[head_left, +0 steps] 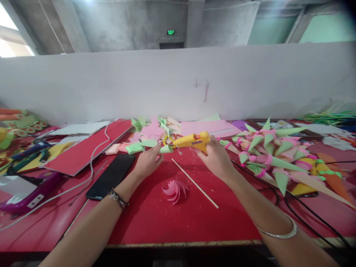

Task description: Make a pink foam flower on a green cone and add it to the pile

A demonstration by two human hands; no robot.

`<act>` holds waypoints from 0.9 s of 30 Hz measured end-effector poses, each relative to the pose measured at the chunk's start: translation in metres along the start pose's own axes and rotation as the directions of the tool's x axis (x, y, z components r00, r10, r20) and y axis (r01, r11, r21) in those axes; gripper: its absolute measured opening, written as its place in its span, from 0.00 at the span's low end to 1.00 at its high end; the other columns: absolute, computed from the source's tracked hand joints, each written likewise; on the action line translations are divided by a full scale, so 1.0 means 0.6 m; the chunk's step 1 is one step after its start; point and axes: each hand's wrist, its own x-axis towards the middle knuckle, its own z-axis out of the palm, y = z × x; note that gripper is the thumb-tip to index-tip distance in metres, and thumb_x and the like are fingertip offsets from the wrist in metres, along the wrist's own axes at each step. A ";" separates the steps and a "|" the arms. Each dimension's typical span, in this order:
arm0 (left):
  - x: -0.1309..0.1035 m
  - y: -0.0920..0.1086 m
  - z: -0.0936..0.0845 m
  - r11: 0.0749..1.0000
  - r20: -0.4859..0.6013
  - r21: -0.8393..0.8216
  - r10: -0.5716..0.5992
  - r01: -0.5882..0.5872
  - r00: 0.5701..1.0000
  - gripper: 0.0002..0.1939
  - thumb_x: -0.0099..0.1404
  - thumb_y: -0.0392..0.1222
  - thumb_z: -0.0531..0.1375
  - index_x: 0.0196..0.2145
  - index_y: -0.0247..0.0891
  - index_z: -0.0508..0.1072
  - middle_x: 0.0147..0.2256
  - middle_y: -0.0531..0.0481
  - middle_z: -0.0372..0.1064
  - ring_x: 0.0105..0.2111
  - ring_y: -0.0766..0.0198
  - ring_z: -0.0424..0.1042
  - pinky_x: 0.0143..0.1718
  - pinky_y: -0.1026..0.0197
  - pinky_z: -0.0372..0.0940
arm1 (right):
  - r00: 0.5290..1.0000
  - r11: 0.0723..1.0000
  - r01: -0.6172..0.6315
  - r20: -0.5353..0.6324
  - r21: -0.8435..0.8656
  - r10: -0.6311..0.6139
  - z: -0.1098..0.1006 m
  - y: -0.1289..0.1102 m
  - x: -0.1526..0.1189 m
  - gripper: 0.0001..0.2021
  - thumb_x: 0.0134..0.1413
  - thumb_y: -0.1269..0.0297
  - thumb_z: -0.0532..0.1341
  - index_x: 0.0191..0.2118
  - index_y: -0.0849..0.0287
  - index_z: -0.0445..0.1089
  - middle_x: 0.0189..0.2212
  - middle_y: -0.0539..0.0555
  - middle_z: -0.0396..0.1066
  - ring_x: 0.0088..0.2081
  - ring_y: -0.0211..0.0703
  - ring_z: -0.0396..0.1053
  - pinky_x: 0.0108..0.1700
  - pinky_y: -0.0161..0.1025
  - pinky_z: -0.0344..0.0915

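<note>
My right hand [217, 157] is wrapped round the handle of a yellow glue gun [191, 140], whose nozzle points left. My left hand [148, 160] pinches a small rolled light-green paper piece [166, 149], its open end close to the nozzle. Whether nozzle and paper touch is not clear. Below and between my hands, a pink curled paper flower [175, 191] lies on the red table [222, 226]. A thin wooden stick [194, 183] rests diagonally to the right of the flower.
A black phone [110, 177] lies by my left forearm, near a white cable [91, 163] and a red board [89, 148]. Green and pink paper cones [275, 152] are piled at right, beside black cables [278, 196]. A white partition [155, 85] stands behind.
</note>
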 end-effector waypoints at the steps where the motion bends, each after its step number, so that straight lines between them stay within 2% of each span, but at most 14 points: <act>1: 0.000 0.000 0.000 1.000 0.006 -0.007 0.005 -0.005 1.000 0.10 0.60 0.41 0.48 0.38 0.35 0.61 0.30 0.45 0.70 0.30 0.58 0.71 0.25 0.64 0.56 | 1.000 1.000 0.007 -0.006 0.016 -0.007 0.001 0.001 0.000 0.15 0.47 0.70 0.53 0.43 0.66 0.59 0.37 0.62 0.63 0.34 0.51 0.67 0.30 0.41 0.63; 8: -0.002 -0.001 -0.004 0.998 0.002 -0.061 -0.014 0.014 1.000 0.10 0.60 0.40 0.48 0.38 0.35 0.61 0.26 0.47 0.69 0.27 0.60 0.70 0.24 0.64 0.56 | 0.998 0.994 0.020 -0.067 0.112 -0.012 0.001 0.007 0.003 0.15 0.47 0.69 0.53 0.44 0.65 0.60 0.39 0.63 0.64 0.40 0.54 0.65 0.35 0.45 0.64; 14: 0.001 -0.010 -0.003 0.994 -0.018 -0.105 -0.022 0.020 1.000 0.10 0.59 0.39 0.48 0.38 0.34 0.60 0.25 0.48 0.68 0.26 0.60 0.69 0.24 0.64 0.56 | 0.986 0.978 0.091 -0.158 0.187 -0.061 0.001 0.008 0.002 0.19 0.44 0.62 0.58 0.44 0.63 0.60 0.38 0.61 0.63 0.40 0.52 0.64 0.37 0.45 0.65; 18: 0.000 -0.008 -0.002 0.990 -0.010 -0.135 0.028 -0.029 1.000 0.10 0.59 0.40 0.48 0.38 0.34 0.61 0.25 0.48 0.68 0.26 0.60 0.69 0.24 0.64 0.55 | 0.987 0.983 0.096 -0.141 0.156 -0.074 0.006 0.005 -0.001 0.17 0.45 0.62 0.57 0.43 0.62 0.61 0.36 0.59 0.62 0.37 0.51 0.65 0.33 0.43 0.65; 27: 0.000 -0.011 0.001 0.977 0.001 -0.185 0.108 -0.106 0.994 0.09 0.60 0.42 0.48 0.35 0.35 0.61 0.25 0.48 0.67 0.26 0.61 0.68 0.24 0.64 0.54 | 0.996 0.995 0.063 -0.068 0.075 -0.058 0.006 0.004 0.000 0.15 0.46 0.68 0.54 0.43 0.63 0.60 0.34 0.58 0.62 0.34 0.50 0.66 0.32 0.43 0.64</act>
